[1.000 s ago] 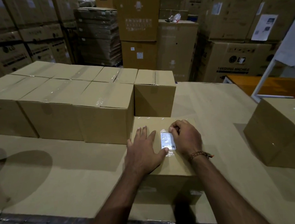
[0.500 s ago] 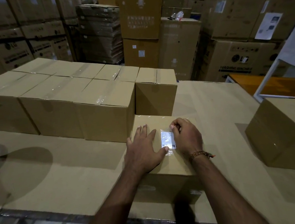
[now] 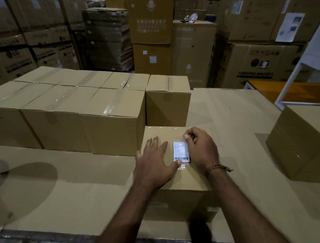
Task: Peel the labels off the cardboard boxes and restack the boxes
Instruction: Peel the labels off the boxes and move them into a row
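A small cardboard box (image 3: 181,181) lies in front of me on the cardboard-covered table (image 3: 69,197). A white barcode label (image 3: 180,151) under clear tape is stuck on its top. My left hand (image 3: 155,165) rests flat on the box top, fingers spread, thumb touching the label's lower left corner. My right hand (image 3: 201,146) sits at the label's right edge with fingers curled, its fingertips picking at the label's upper right corner. Whether the corner has lifted I cannot tell.
A block of several taped boxes (image 3: 73,111) stands behind and left of the box, touching it. Another box (image 3: 308,147) with a white label sits at the right table edge. Tall warehouse cartons (image 3: 256,62) fill the background. An orange surface (image 3: 292,90) lies far right.
My right hand's fingertips have shifted slightly up along the label's right edge toward its top corner. The left hand and box have stayed put.
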`<act>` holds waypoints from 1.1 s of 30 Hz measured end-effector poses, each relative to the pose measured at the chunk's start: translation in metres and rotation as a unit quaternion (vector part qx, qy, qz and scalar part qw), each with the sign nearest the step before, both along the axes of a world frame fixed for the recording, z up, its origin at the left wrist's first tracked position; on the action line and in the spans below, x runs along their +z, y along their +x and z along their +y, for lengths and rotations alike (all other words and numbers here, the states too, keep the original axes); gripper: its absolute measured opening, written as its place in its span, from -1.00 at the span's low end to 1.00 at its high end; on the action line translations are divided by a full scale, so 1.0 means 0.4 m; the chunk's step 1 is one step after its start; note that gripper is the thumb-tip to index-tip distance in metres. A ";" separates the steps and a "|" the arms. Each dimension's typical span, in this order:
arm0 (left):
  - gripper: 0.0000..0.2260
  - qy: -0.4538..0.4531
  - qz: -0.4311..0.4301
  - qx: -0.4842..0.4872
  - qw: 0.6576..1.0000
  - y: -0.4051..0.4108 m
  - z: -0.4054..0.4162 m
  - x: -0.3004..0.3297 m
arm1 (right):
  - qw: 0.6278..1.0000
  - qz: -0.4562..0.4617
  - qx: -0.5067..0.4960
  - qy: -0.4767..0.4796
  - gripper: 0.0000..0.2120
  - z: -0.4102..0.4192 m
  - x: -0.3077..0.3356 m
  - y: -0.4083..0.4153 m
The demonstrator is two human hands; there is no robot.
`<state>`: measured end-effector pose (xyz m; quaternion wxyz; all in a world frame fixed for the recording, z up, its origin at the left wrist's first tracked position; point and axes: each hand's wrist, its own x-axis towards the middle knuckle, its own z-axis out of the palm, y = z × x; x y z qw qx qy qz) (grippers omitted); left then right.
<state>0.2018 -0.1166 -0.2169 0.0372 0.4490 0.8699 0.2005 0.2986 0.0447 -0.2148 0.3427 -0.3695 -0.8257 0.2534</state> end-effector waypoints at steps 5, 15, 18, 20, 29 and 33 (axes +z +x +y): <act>-0.22 -0.003 0.000 0.000 1.000 0.003 -0.003 0.003 | 0.998 0.023 0.055 -0.035 -0.93 -0.007 0.010 0.014; -0.21 -0.012 -0.001 0.001 1.000 -0.003 0.000 0.004 | 0.947 -0.092 0.218 -0.216 0.03 -0.024 0.093 0.116; -0.20 -0.002 -0.005 0.002 1.000 -0.004 -0.001 0.004 | 0.944 -0.107 0.207 -0.234 0.27 -0.022 0.079 0.120; -0.20 0.005 -0.022 0.001 1.000 -0.006 -0.004 0.007 | 0.949 -0.104 0.199 -0.221 0.09 -0.027 0.073 0.111; -0.11 -0.057 -0.083 -0.083 0.991 -0.045 -0.035 0.038 | 0.945 -0.206 0.179 -0.181 -0.62 -0.040 0.100 0.081; -0.06 -0.072 -0.080 -0.107 0.988 -0.055 -0.036 0.033 | 0.948 -0.199 0.164 -0.188 -0.69 -0.046 0.095 0.080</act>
